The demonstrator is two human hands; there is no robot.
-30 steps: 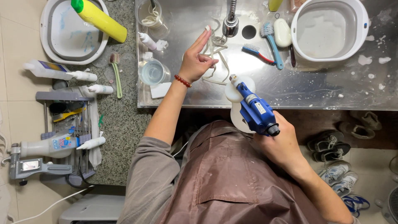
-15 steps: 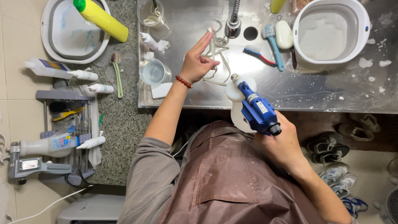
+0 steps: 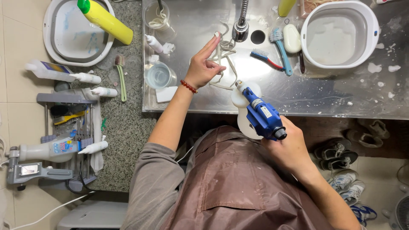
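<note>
Over the steel sink, my left hand pinches a pale shoelace by the drain; my right hand grips a blue spray gun, nozzle nearly touching it, presumably mid-cleaning.

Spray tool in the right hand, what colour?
Blue spray tool with a white bottle underneath, held in the right hand; head view shows it clearly.

Blue spray gun on a white bottle, off-white shoelaces, red bead bracelet, brown apron — yellow bottle with green cap, blue brush.
</note>
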